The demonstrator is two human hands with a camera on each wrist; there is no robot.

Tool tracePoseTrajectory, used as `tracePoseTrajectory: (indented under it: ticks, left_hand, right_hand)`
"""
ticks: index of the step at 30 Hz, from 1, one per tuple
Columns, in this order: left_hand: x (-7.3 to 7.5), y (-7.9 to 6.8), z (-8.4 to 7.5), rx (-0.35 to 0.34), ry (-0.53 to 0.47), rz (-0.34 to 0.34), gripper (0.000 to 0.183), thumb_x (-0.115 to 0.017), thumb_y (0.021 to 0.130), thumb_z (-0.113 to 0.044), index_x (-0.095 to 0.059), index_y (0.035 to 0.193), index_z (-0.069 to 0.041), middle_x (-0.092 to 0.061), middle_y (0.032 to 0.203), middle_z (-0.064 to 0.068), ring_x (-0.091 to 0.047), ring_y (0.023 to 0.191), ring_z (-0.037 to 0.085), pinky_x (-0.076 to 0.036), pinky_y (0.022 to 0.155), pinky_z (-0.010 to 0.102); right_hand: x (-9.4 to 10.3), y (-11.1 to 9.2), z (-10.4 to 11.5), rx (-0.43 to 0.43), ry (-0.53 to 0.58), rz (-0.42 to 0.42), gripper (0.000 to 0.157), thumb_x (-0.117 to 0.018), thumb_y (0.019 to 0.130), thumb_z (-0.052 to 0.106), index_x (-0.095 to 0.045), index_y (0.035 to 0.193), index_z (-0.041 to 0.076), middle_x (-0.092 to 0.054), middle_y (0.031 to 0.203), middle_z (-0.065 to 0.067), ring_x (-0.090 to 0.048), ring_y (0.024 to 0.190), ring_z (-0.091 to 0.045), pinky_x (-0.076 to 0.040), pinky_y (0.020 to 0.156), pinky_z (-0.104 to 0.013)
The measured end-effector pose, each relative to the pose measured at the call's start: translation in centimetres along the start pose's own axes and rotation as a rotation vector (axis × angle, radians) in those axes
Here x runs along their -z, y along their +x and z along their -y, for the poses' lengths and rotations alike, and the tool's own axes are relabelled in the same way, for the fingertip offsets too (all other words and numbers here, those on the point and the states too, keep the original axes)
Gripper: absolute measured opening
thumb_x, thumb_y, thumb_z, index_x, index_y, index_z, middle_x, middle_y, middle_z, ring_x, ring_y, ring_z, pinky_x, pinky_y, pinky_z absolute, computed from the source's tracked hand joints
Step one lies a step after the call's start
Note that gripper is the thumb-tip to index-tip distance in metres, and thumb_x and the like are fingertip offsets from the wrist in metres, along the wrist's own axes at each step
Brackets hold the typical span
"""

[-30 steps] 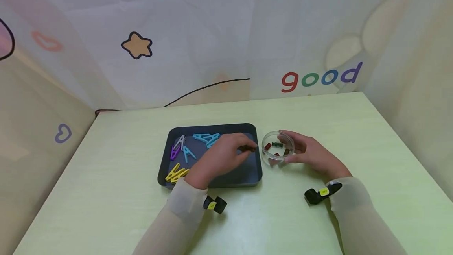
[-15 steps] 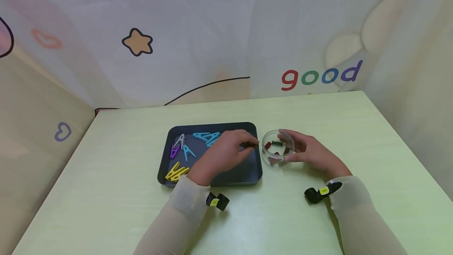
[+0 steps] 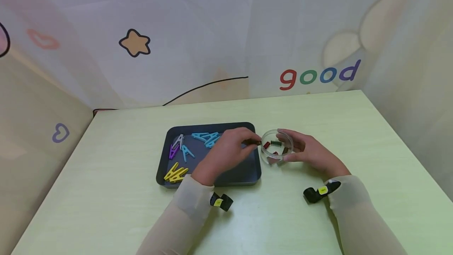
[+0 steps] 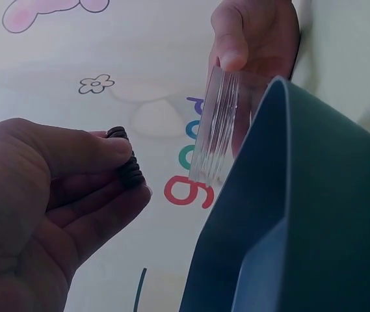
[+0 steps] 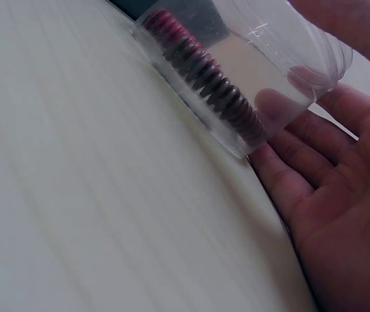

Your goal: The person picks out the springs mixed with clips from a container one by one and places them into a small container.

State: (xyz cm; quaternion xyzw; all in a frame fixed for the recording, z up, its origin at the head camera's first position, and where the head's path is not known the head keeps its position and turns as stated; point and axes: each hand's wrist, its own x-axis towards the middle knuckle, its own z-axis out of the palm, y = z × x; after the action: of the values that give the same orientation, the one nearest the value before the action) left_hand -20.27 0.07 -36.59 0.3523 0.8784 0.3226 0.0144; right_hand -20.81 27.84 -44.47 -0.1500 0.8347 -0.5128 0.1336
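Between thumb and fingertips, my left hand (image 3: 226, 152) pinches a dark coil spring (image 4: 128, 159). It is over the right side of the dark tray (image 3: 237, 174), with the spring close to the left rim of a clear round container (image 3: 277, 158). My right hand (image 3: 308, 152) holds that container from its right side, thumb and fingers around the wall. Inside the container lie several small springs, among them a red spring (image 3: 267, 145) and a dark green spring (image 3: 276, 143). The right wrist view shows red and dark springs (image 5: 204, 75) through the clear wall.
The tray holds yellow clips (image 3: 175, 173), blue clips (image 3: 207, 137), a purple clip (image 3: 174, 152) and a whitish clip (image 3: 178, 141). It stands directly left of the container on a pale table (image 3: 116, 192). A printed cloth backdrop (image 3: 212, 30) rises behind.
My left hand has moved a little to the right with the spring, from over the tray to the container's rim. My right hand and the container have stayed in place.
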Motion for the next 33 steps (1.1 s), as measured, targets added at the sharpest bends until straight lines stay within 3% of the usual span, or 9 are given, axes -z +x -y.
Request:
tracePoseTrajectory:
  ticks: [10, 15, 21, 23, 27, 33]
  left_hand:
    - [-1.1, 0.3, -0.4, 0.050, 0.024, 0.014, 0.021, -0.064, 0.093, -0.017, -0.072, 0.113, -0.015, -0.071, 0.106, -0.002, -0.065, 0.094, 0.008, -0.053, 0.082, 0.022]
    - [-1.4, 0.7, -0.4, 0.031, 0.035, 0.004, 0.019, -0.064, 0.094, -0.017, -0.073, 0.111, -0.016, -0.071, 0.105, -0.003, -0.065, 0.094, 0.008, -0.053, 0.080, 0.021]
    - [-1.5, 1.4, -0.5, 0.024, 0.038, -0.002, 0.019, -0.063, 0.094, -0.018, -0.074, 0.110, -0.017, -0.071, 0.105, -0.004, -0.064, 0.097, 0.008, -0.053, 0.083, 0.022]
    - [-1.4, 1.6, -0.5, 0.027, 0.039, -0.002, 0.019, -0.063, 0.094, -0.018, -0.074, 0.110, -0.017, -0.071, 0.107, -0.004, -0.064, 0.099, 0.008, -0.053, 0.084, 0.023]
    - [-1.3, 2.0, -0.7, 0.031, 0.037, -0.002, 0.020, -0.063, 0.094, -0.018, -0.073, 0.111, -0.016, -0.071, 0.109, -0.003, -0.063, 0.101, 0.010, -0.053, 0.086, 0.024]
    - [-1.3, 2.4, -0.8, 0.040, 0.018, 0.000, 0.019, -0.064, 0.094, -0.017, -0.072, 0.111, -0.014, -0.070, 0.108, -0.001, -0.064, 0.097, 0.010, -0.053, 0.085, 0.024]
  right_hand:
    - [-0.8, -0.6, -0.9, 0.004, 0.016, 0.011, 0.077, -0.077, 0.083, 0.029, -0.037, 0.148, 0.029, -0.048, 0.148, -0.007, -0.041, 0.139, -0.028, -0.031, 0.112, -0.056]
    - [-0.9, -0.8, -1.0, 0.006, 0.012, 0.003, 0.076, -0.077, 0.082, 0.030, -0.038, 0.148, 0.030, -0.048, 0.148, -0.006, -0.042, 0.139, -0.028, -0.032, 0.112, -0.055]
    - [-0.3, -0.8, -0.5, -0.009, 0.001, -0.002, 0.076, -0.076, 0.083, 0.033, -0.037, 0.148, 0.032, -0.048, 0.148, 0.001, -0.042, 0.140, -0.021, -0.038, 0.109, -0.028]
    - [-0.2, -0.8, -0.3, -0.015, 0.005, 0.002, 0.077, -0.076, 0.082, 0.033, -0.037, 0.149, 0.031, -0.048, 0.147, 0.001, -0.042, 0.140, -0.021, -0.038, 0.110, -0.032]
    - [-0.1, -0.4, -0.1, -0.007, 0.000, 0.006, 0.079, -0.077, 0.082, 0.033, -0.036, 0.149, 0.028, -0.048, 0.148, -0.001, -0.041, 0.140, -0.024, -0.032, 0.113, -0.053]
    - [0.0, 0.0, -0.1, 0.006, -0.008, 0.004, 0.079, -0.077, 0.081, 0.031, -0.037, 0.149, 0.025, -0.049, 0.147, -0.006, -0.042, 0.139, -0.029, -0.031, 0.112, -0.057]
